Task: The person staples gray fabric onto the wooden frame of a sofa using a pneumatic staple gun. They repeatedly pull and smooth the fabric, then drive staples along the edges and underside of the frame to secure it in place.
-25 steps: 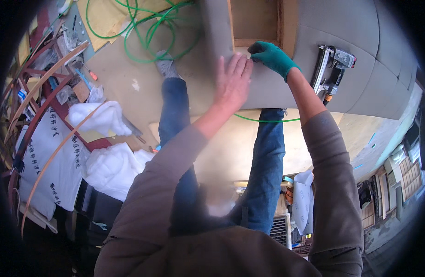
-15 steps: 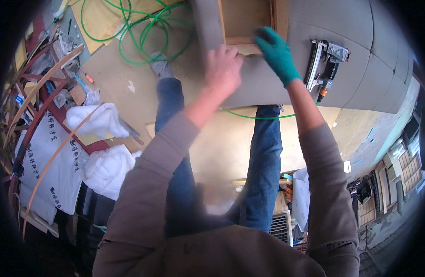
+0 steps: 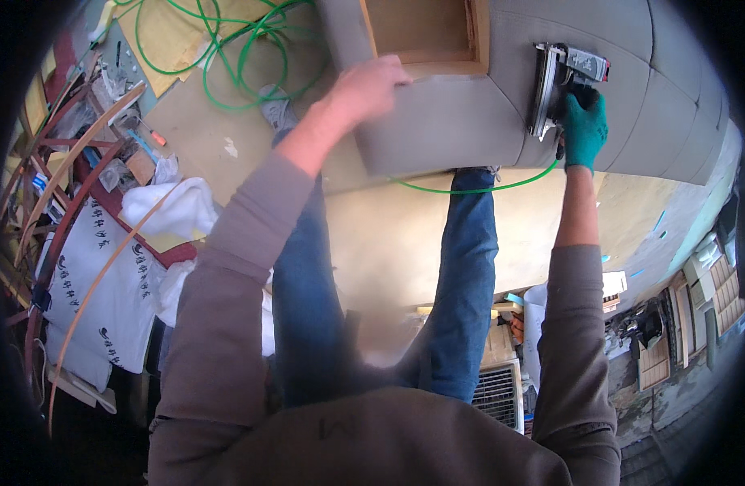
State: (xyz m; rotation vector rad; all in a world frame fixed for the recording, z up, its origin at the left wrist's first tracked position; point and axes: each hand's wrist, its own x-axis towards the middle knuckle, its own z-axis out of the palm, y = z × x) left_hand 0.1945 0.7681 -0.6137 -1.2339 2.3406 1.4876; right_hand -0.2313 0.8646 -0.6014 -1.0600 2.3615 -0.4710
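Observation:
A grey upholstered furniture piece (image 3: 445,121) lies before me, with a wood-framed opening (image 3: 486,61) in it. My left hand (image 3: 363,91), bare and a little blurred, is at the lower left corner of that opening. Its fingers are curled and closed; whatever lies under them is hidden. In a green glove, my right hand (image 3: 585,134) is wrapped round the handle of an air staple gun (image 3: 548,89). The gun rests on the grey covering, right of the opening. A green air hose (image 3: 478,191) runs from its lower end to the left, across my legs.
More green hose lies coiled (image 3: 247,57) at the far left, over yellow sheet material (image 3: 166,40). White wadding (image 3: 174,206), wood strips (image 3: 81,174) and a printed white sack (image 3: 97,283) crowd the left side. A slatted grey-white unit (image 3: 498,393) stands by my right leg.
My right hand has moved right and down from the wooden opening and taken hold of the staple gun. My left hand has shifted slightly left and up. The view has tilted a little.

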